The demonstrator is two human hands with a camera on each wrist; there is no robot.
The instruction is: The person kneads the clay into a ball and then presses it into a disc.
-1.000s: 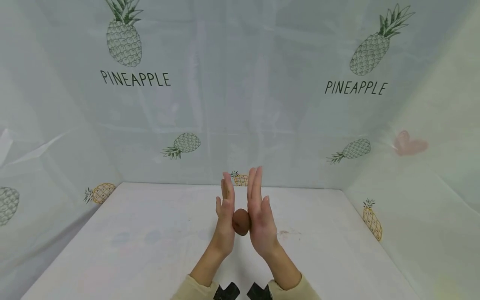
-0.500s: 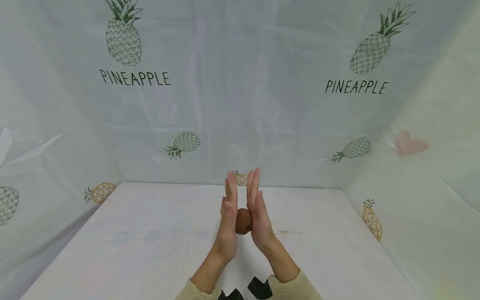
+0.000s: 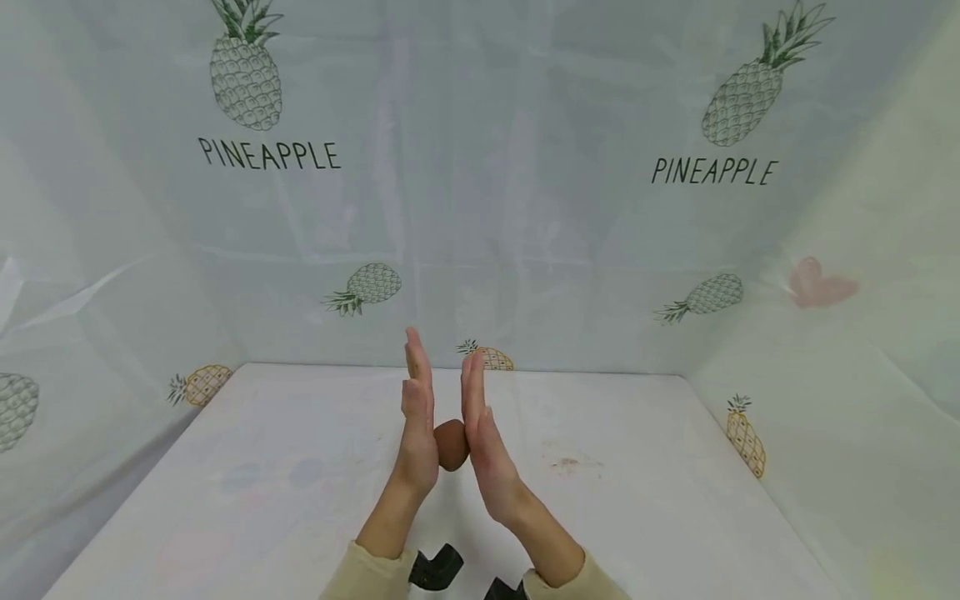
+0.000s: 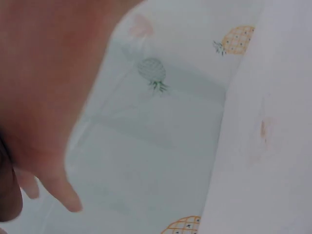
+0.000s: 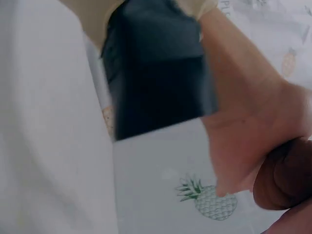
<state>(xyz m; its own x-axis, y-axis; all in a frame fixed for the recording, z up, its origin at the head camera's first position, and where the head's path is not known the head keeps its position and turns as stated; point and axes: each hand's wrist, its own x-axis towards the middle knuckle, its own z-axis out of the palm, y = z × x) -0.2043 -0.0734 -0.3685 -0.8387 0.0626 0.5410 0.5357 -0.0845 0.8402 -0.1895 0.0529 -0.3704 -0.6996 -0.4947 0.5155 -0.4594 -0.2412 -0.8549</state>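
A brown ball (image 3: 451,444) of soft-looking stuff sits squeezed between my two upright palms, a little above the white table (image 3: 645,500). My left hand (image 3: 417,417) presses on its left side and my right hand (image 3: 480,437) on its right, all fingers straight and pointing away from me. In the left wrist view my blurred left palm (image 4: 48,78) fills the left side, with the ball's edge (image 4: 9,197) at the bottom corner. The right wrist view shows the ball (image 5: 286,179) against my left hand's heel (image 5: 243,122).
Pale sheets printed with pineapples (image 3: 246,79) wall in the table at the back and on both sides. A small reddish stain (image 3: 566,462) marks the tabletop right of my hands. Black camera mounts (image 3: 435,568) sit on my wrists below beige sleeves.
Both hands and the ball have shifted left. The left hand has slid forward and the right hand back, rolling the ball between the palms.
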